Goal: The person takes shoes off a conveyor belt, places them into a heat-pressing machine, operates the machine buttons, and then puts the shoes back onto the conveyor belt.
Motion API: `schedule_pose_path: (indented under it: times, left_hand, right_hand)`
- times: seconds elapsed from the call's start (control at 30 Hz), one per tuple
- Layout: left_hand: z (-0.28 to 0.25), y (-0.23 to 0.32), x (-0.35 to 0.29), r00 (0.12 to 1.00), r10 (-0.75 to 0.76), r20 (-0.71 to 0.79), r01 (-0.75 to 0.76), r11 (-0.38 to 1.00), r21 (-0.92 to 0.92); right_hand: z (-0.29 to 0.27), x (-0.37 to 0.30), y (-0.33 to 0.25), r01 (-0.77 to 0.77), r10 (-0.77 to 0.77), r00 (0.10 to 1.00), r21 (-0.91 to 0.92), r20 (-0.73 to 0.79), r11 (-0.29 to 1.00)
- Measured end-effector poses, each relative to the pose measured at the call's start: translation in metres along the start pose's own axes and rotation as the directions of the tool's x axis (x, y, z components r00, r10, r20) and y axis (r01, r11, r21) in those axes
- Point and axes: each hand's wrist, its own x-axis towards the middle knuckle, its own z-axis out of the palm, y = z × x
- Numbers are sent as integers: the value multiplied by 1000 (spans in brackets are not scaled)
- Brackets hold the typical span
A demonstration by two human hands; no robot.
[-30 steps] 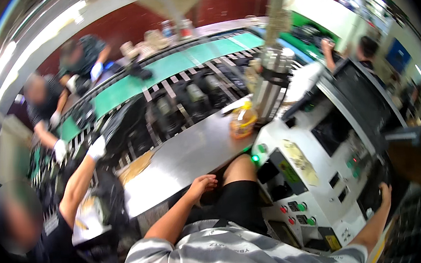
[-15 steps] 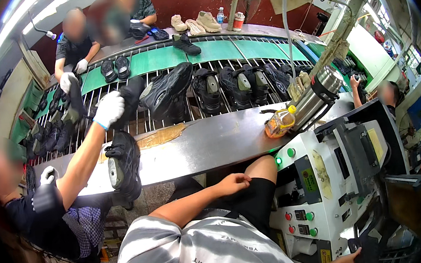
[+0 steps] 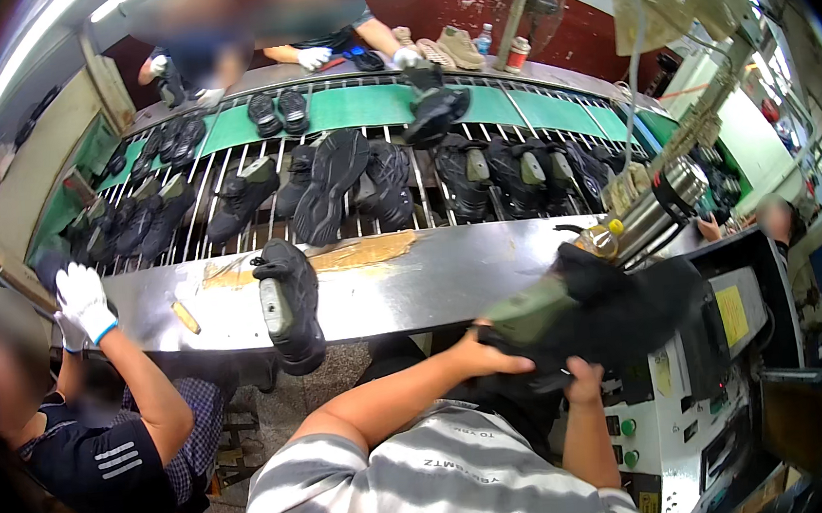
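The person's left hand [image 3: 486, 351] was closed around the heel end of a black shoe [image 3: 620, 302], beside the green block [image 3: 531, 312] in its opening, while the right hand [image 3: 584, 380] gripped the shoe's lower side near its middle; blur hid exactly how those fingers sat. The shoe was up in the air near the front edge of the metal bench [image 3: 414, 290], its toe end pointing right, across the view of the white machine [image 3: 678, 404]; whether it touched either could not be told. With 2 hands on 1 shoe, the sound way to handle it seemed to be a firm hold at the heel, since the block probably made that end heavier, with the right hand steadying the middle without squashing the soft upper. The yellow-capped bottle [image 3: 600, 240] and steel flask [image 3: 659, 210] stood close behind, so a low, short swing looked safest. The bench's bare stretch, left of the bottle and right of a 2nd black shoe [image 3: 304, 300], offered the clearest room.
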Motion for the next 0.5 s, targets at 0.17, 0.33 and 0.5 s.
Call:
schedule_pose_path:
  times: [0.17, 0.33, 0.5]
  left_hand:
    - [-67, 8, -83, 755, 8, -656, -247, 929, -274]
    - [-121, -1, -137, 339, 282, -897, -31, 957, 289]
    - [-143, -35, -116, 510, 627, -589, 489, 353, 798]
  right_hand:
    - [143, 102, 2, -100, 323, 841, -463, 433, 881]
    - [255, 156, -7, 263, 177, 896, -809, 406, 526]
    - [363, 223, 38, 45, 362, 810, -664, 462, 747]
